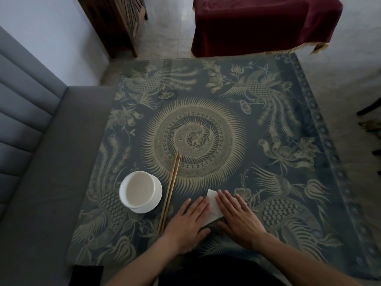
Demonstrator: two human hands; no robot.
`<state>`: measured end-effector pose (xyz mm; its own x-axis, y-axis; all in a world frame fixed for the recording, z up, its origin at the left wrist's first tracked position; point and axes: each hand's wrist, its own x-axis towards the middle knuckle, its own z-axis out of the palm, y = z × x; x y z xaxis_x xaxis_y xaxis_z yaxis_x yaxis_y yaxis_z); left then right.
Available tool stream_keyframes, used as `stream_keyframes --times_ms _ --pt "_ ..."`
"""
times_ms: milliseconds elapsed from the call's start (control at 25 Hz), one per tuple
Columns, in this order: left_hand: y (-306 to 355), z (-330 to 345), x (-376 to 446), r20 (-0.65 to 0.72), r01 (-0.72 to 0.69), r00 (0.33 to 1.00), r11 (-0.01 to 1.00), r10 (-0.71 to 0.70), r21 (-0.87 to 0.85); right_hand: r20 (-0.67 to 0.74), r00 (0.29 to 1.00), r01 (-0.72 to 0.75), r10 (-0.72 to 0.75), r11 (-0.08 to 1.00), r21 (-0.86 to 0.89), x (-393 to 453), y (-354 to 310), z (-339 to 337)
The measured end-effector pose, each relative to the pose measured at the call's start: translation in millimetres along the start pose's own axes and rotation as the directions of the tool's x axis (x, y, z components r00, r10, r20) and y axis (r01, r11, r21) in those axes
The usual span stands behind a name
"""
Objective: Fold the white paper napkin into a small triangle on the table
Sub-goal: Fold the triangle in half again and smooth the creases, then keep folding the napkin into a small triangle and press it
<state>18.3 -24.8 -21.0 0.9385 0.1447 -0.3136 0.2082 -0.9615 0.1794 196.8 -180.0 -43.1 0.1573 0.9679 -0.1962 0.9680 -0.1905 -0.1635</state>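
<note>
We see a white bowl (140,189) on its saucer | chopsticks (170,193) just right of it | left hand (188,222) flat, fingers spread | white paper napkin (213,207) pressed between both palms on the table (309,162) | right hand (239,218) flat, spread.

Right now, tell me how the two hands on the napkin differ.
The left hand lies mostly on the tablecloth, only its fingertips reaching the napkin; the right hand covers far more of it. The left hand lies nearer the chopsticks. Both lie flat, palms down, fingers pointing away.
</note>
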Motion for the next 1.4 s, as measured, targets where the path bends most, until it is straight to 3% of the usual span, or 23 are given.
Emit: stream_keyframes --times_ms 280,600,720,960,1080,1200,1400 --pt "10 7 24 0.054 0.088 0.995 0.996 -0.087 -0.017 -0.016 0.998 -0.068 0.069 0.998 0.017 -16 10 7" --pt "-6 23 -24 0.023 0.023 0.999 1.0 -0.023 -0.006 0.012 0.99 -0.141 0.14 0.99 0.031 -46 33 3" --pt "-3 19 -20 -0.028 0.04 0.999 0.998 -0.041 -0.038 0.008 0.988 -0.157 0.157 0.987 0.045 -45 32 2" --pt "2 -15 33 -0.165 0.14 0.973 0.98 -0.162 -0.14 -0.075 0.934 -0.335 0.348 0.931 0.145 -42 31 -3" --pt "-1 -34 70 -0.1 0.12 0.985 0.977 -0.139 -0.176 -0.14 0.904 -0.374 0.405 0.905 0.203 -40 31 -9" --pt "-1 -46 92 -0.033 0.067 0.997 0.993 -0.071 -0.099 -0.174 0.879 -0.404 0.443 0.888 0.22 -34 25 -12" --pt "1 -52 103 0.077 0.1 0.993 0.992 -0.094 -0.081 -0.115 0.828 -0.517 0.548 0.828 0.217 -16 16 -19"
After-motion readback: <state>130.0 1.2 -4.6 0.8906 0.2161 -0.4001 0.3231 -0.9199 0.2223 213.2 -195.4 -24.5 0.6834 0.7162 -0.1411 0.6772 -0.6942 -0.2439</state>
